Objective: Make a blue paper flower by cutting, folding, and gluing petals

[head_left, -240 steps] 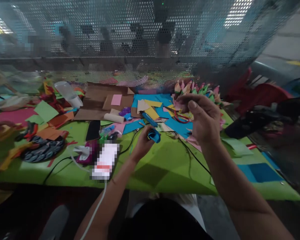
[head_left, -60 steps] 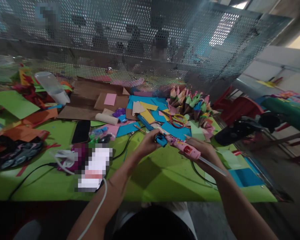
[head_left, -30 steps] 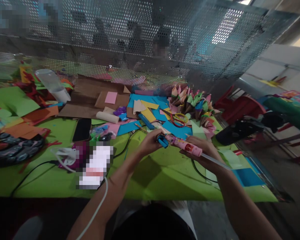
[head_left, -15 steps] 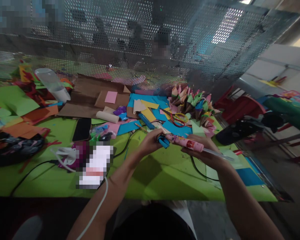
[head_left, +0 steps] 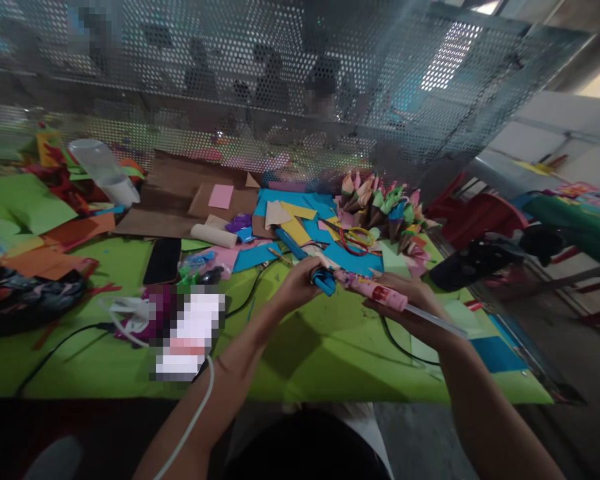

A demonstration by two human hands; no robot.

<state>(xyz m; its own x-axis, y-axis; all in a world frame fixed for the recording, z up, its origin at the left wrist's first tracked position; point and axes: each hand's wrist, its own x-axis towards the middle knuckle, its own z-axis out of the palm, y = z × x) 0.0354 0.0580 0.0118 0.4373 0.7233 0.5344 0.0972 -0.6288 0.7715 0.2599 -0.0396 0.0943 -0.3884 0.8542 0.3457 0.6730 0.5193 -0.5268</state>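
My left hand (head_left: 303, 283) is closed round a small rolled blue paper piece (head_left: 324, 281), over the green table. Just right of it, my right hand (head_left: 405, 303) grips a pink glue gun (head_left: 380, 292), and a clear glue stick (head_left: 433, 317) sticks out of its back end toward my right wrist. The gun's front end points at the blue piece; whether they touch is too small to tell. A black cord (head_left: 405, 353) hangs below the right hand.
Paper cones with coloured tops (head_left: 390, 200) stand at the back right. Scissors (head_left: 355, 240), blue and yellow sheets and brown paper (head_left: 175, 193) lie behind the hands. On the left are a dark phone (head_left: 163, 261), a lit phone (head_left: 193, 333) and a clear cup (head_left: 103, 170).
The blue paper piece has turned slightly and shifted a little left in my left hand. The glue gun stays in my right hand, nearly still.
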